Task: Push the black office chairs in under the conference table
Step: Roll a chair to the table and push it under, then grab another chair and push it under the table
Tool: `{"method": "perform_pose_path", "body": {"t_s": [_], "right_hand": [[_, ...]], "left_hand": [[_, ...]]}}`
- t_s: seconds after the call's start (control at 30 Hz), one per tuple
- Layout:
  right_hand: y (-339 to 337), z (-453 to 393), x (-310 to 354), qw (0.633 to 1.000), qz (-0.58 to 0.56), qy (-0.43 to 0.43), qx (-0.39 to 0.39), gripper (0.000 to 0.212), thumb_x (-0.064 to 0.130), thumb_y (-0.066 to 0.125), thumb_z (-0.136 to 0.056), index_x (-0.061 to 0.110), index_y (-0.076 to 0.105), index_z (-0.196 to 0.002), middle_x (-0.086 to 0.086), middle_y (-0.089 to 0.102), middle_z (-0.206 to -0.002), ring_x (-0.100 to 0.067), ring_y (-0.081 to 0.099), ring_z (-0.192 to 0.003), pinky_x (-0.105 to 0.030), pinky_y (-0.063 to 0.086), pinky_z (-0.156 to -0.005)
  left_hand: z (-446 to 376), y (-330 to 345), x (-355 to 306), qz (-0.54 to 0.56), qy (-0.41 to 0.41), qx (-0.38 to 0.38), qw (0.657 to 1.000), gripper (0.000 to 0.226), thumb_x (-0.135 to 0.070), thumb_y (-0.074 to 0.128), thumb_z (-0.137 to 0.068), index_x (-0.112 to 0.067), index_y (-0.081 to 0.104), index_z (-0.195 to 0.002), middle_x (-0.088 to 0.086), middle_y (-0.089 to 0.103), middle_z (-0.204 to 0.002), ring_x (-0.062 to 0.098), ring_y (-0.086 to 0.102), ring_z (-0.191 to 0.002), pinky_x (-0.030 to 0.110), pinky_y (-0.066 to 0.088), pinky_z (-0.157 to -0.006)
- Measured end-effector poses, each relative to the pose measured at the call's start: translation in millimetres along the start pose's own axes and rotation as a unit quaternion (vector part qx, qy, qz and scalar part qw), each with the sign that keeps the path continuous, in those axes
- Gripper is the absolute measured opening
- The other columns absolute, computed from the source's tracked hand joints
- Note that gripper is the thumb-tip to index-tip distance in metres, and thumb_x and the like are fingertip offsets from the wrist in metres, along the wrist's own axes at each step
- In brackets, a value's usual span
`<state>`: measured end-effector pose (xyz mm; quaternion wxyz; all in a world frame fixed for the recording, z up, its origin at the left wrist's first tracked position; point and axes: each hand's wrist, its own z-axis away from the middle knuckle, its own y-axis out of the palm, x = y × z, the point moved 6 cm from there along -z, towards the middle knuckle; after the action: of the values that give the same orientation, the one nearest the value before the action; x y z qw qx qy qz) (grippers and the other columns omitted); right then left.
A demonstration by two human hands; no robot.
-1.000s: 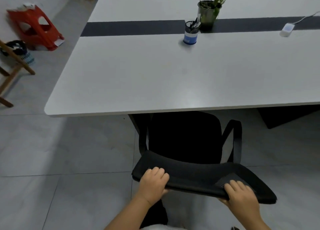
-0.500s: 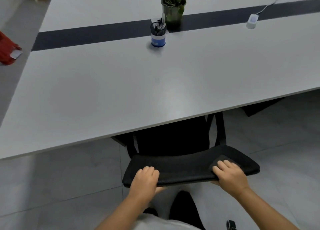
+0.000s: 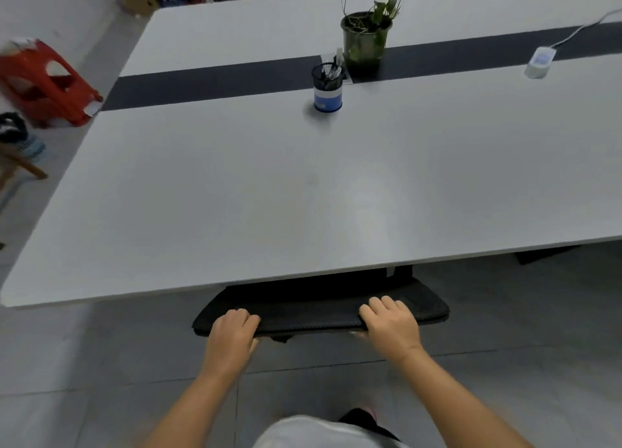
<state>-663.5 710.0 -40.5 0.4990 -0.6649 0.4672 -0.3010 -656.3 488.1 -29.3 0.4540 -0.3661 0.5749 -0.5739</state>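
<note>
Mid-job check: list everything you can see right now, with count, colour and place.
Table: 1, white with dark centre strip, middle.
Chair: 1, black, mostly under table's near edge.
Pen cup: 1, black and blue, on table.
Potted plant: 1, green, on strip.
Small box with cable: 1, white, table's right.
Stool: 1, red, tipped, floor left.
Left hand: on chair back.
Right hand: on chair back.

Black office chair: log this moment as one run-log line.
stage: pushing in | black office chair: seat under conference table, backrest top showing | left hand: gripping backrest | right hand: gripping backrest
</note>
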Motion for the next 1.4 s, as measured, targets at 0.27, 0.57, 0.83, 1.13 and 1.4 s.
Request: {"method": "perform_pose_path", "body": {"t_s": [0.27,0.57,0.83,1.13,1.4], "right_hand": [[6,-1,-1,0.998,-0.049,0.011,0.026,0.048,0.061,0.080,-0.036,0.019,0.059,-0.049,0.004,0.053,-0.047,-0.013,0.052,-0.042,-0.020,0.030,-0.050],[-25,46,7,0.943,-0.262,0.206,0.018,0.023,0.033,0.072,-0.072,0.010,0.069,-0.075,-0.003,0.070,-0.085,-0.008,0.053,-0.090,-0.021,0.047,-0.074],[-48,198,101,0.671,-0.250,0.687,-0.120,0.025,0.006,0.065,-0.082,0.004,0.065,-0.106,-0.008,0.060,-0.119,-0.012,0.052,-0.111,-0.007,0.030,-0.089],[-105,337,359,0.305,-0.187,0.865,-0.352,0.049,-0.006,0.067,-0.075,0.039,0.064,-0.093,0.021,0.065,-0.110,0.030,0.044,-0.096,0.007,0.036,-0.076],[-155,442,554,0.112,-0.082,0.902,-0.408,0.066,-0.004,0.065,-0.077,0.061,0.061,-0.088,0.045,0.060,-0.097,0.021,0.052,-0.101,0.001,0.036,-0.081]], "left_hand": [[-4,5,1,0.014,-0.016,0.004,1.000,0.063,-0.018,0.092,-0.013,-0.012,0.060,-0.067,0.003,0.058,-0.051,0.020,0.055,-0.040,0.021,0.043,-0.040],[-1,3,-43,0.308,0.050,0.035,0.949,0.014,-0.014,0.064,-0.078,-0.011,0.069,-0.091,-0.013,0.060,-0.093,-0.010,0.048,-0.095,0.004,0.037,-0.085],[22,-2,-131,0.237,0.525,0.187,0.796,0.028,-0.005,0.079,-0.061,-0.010,0.071,-0.087,-0.002,0.070,-0.091,0.002,0.052,-0.094,0.016,0.050,-0.075],[177,51,-164,0.215,0.546,0.407,0.700,0.041,-0.001,0.065,-0.079,-0.033,0.067,-0.104,-0.030,0.064,-0.096,0.004,0.062,-0.097,0.002,0.039,-0.081],[407,114,-205,0.154,0.535,0.571,0.604,0.025,0.001,0.059,-0.084,-0.019,0.061,-0.098,0.005,0.066,-0.099,0.021,0.060,-0.100,0.003,0.042,-0.070]]}}
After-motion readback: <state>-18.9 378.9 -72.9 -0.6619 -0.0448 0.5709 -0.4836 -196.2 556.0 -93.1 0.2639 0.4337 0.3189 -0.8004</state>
